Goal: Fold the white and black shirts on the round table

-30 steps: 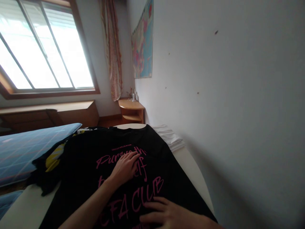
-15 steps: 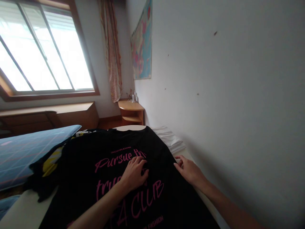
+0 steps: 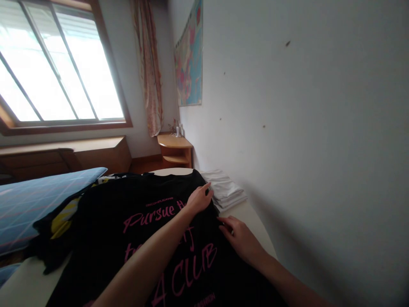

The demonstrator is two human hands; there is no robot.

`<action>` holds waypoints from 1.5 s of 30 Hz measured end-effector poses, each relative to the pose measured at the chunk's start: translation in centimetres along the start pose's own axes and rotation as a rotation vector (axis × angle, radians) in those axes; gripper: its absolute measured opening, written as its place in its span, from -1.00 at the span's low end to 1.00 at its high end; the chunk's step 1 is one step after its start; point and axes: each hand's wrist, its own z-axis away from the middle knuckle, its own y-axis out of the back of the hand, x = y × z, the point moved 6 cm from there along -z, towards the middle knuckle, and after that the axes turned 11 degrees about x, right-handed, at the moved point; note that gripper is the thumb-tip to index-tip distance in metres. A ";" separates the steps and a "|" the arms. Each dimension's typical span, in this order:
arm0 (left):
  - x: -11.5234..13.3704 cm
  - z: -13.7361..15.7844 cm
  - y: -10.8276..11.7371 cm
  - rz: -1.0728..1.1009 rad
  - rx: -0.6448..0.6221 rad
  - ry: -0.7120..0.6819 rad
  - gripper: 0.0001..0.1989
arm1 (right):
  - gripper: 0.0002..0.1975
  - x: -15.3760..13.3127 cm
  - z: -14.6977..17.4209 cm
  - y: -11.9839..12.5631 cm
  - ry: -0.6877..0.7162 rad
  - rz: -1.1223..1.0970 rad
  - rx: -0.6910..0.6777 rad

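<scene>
A black T-shirt (image 3: 105, 221) with pink lettering lies spread over a pale, round-ended table (image 3: 255, 217). My left hand (image 3: 200, 198) reaches across the print to the upper right part of the shirt, thumb and forefinger closed at the cloth near its edge. Lower down, my right hand (image 3: 239, 238) pinches the shirt's right edge between thumb and fingers. My left forearm covers part of the lettering. Just beyond my hands sits a stack of folded white cloth (image 3: 226, 189).
Black and yellow patterned clothing (image 3: 65, 217) lies under the shirt's left side. A blue checked mattress (image 3: 47, 198) is at the left. The wall (image 3: 319, 149) runs along the right. A wooden corner shelf (image 3: 175, 143) stands behind the table.
My left hand has moved from the middle of the print up and right to the shirt's edge. The right hand has shifted left, and the shirt's right edge has come inward with it.
</scene>
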 end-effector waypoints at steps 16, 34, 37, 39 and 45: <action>-2.9 -1.3 -0.1 0.029 0.093 0.061 -0.42 | -0.58 -1.3 3.1 2.9 -0.060 0.095 -0.078; -12.4 4.4 6.2 -0.096 0.145 0.186 -0.44 | -0.51 -9.8 6.4 -5.1 0.216 -0.099 -0.489; -12.3 3.9 6.3 -0.110 0.162 0.165 -0.47 | -0.53 -10.2 6.2 -5.3 0.246 -0.140 -0.458; -12.3 3.7 6.7 -0.128 0.197 0.162 -0.46 | -0.51 -10.5 6.0 -5.2 0.240 -0.173 -0.447; -13.4 4.1 7.2 -0.179 0.200 0.194 -0.43 | -0.34 -9.4 6.9 -6.8 0.184 -0.063 -0.624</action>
